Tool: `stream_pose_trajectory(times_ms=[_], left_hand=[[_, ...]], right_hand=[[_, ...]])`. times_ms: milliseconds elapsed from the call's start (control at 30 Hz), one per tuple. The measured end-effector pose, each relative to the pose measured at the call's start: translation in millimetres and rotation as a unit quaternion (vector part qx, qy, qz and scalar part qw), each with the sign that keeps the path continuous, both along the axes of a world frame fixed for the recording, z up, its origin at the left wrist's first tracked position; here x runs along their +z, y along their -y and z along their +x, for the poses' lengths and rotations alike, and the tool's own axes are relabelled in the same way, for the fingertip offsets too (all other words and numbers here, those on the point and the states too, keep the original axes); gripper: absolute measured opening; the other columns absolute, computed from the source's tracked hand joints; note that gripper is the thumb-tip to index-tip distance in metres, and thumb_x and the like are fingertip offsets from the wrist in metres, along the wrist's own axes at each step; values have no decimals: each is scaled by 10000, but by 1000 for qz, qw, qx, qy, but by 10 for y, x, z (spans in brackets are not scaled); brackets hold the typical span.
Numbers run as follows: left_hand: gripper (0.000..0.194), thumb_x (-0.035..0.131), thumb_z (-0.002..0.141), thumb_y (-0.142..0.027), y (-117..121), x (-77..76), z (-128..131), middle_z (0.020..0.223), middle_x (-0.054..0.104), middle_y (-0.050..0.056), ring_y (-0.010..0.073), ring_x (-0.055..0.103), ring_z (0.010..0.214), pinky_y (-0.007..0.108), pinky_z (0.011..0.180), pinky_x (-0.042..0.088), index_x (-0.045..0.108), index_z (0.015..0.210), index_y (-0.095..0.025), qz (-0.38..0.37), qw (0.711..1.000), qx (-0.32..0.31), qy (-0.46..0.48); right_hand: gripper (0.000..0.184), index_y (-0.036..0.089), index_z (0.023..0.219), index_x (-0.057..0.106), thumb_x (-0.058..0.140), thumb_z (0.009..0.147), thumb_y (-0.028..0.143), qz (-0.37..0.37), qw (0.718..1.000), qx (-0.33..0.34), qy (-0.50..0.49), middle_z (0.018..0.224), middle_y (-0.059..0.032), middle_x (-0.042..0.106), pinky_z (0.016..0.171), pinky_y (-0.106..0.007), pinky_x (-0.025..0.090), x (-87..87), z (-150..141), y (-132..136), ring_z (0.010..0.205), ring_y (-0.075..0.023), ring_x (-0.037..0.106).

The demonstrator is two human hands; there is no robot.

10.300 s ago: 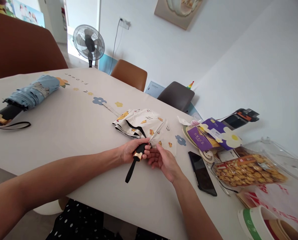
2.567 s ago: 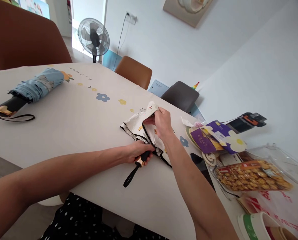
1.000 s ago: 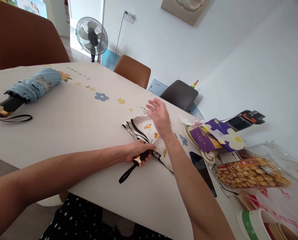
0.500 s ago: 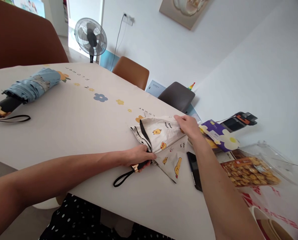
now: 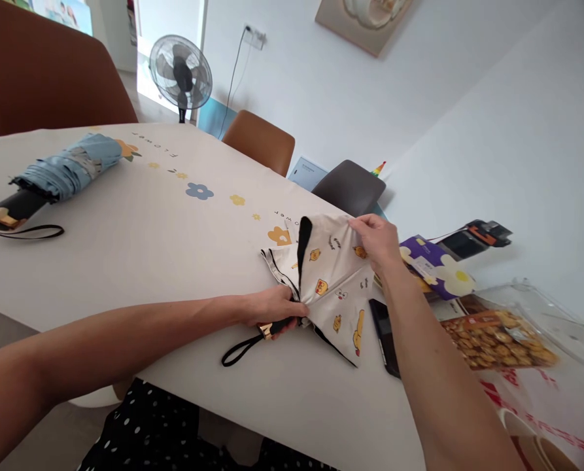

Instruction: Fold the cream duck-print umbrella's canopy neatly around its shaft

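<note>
A cream umbrella [image 5: 338, 281] printed with small yellow ducks lies over the near right part of the table, its canopy loose and partly fanned out, black lining showing at the folds. My left hand [image 5: 274, 311] is closed around its black and gold handle, where the canopy gathers; a black wrist strap hangs from the handle's end. At the canopy's far right, my right hand [image 5: 377, 239] pinches the fabric between thumb and fingers. A second umbrella [image 5: 73, 167], light blue and rolled up, rests at the table's left side, apart from both hands.
The white table [image 5: 174, 261] has printed flowers. Right of my right forearm are a dark phone [image 5: 384, 337], a purple box [image 5: 436, 265], a packet of nuts or biscuits [image 5: 502, 340] and a black device [image 5: 475, 239]. Chairs [image 5: 259, 140] and a fan [image 5: 181, 72] stand beyond.
My right hand has lifted slightly and shifted right, drawing the canopy fabric with it. The canopy is spread wider and shows more black lining. My left hand keeps its grip on the handle.
</note>
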State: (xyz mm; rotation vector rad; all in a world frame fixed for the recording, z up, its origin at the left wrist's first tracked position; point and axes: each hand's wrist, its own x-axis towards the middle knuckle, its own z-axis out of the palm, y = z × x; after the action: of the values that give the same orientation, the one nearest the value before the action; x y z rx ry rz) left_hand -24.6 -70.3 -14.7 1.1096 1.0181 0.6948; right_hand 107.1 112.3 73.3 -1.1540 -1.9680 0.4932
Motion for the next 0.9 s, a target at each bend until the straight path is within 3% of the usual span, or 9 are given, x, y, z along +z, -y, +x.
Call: stream_pose_trajectory(times_ms=[133,200,333,467,600,667,767,900], left_hand=[[293,505,725,-347,-10,-5,-10,430,476,-11,95,454,341,206,331,352,499,514,-144,-26,999,-8,29],[295,518,725,-353,-12,-1,-6,435,468,-16,88,445,349,204,335,361,486,519,-145,-50,997,-4,54],[276,565,713,-344,-15,6,19,508,482,-28,69,436,398,194,350,380,450,554,-150,-105,982,22,157],[254,581,715,-344,-27,-16,34,554,482,-31,72,433,419,200,338,375,452,604,-155,-134,966,25,218],[242,582,721,-344,-39,-17,21,556,483,-28,73,434,414,198,322,362,466,625,-154,-158,961,30,223],[243,577,727,-339,-49,-13,9,552,477,-31,66,428,407,192,325,361,464,624,-149,-182,952,30,246],[223,572,733,-325,-79,-29,-12,550,456,-42,50,416,408,171,327,350,475,655,-140,-202,926,46,315],[200,553,749,-309,-139,-79,-43,551,433,-52,37,410,409,149,335,347,486,695,-129,-205,901,86,373]], right_hand=[[141,183,607,561,553,687,298,18,974,13,225,616,-4,581,591,-281,368,-135,-56,-104,598,-152,502],[127,191,639,570,528,704,292,38,957,-1,289,681,-24,615,651,-323,382,-171,-86,-123,657,-187,531],[170,176,826,578,478,763,298,119,968,-29,220,949,-97,627,779,-389,396,-153,-122,-26,839,-241,567],[210,173,942,554,433,828,300,225,959,40,165,1149,-129,561,932,-422,320,-171,-158,249,1089,-257,492],[208,186,916,580,487,798,329,119,927,178,307,1073,-104,617,938,-477,302,-325,-224,443,1011,-272,544],[236,177,958,577,481,797,320,106,940,169,277,1101,-110,606,929,-463,328,-378,-232,480,1030,-267,537],[274,169,1024,553,455,819,323,138,979,90,121,1121,-116,583,903,-405,380,-380,-174,566,1065,-238,516],[243,184,926,562,453,829,379,73,997,38,0,933,-75,631,786,-352,449,-409,-2,827,865,-196,586]])
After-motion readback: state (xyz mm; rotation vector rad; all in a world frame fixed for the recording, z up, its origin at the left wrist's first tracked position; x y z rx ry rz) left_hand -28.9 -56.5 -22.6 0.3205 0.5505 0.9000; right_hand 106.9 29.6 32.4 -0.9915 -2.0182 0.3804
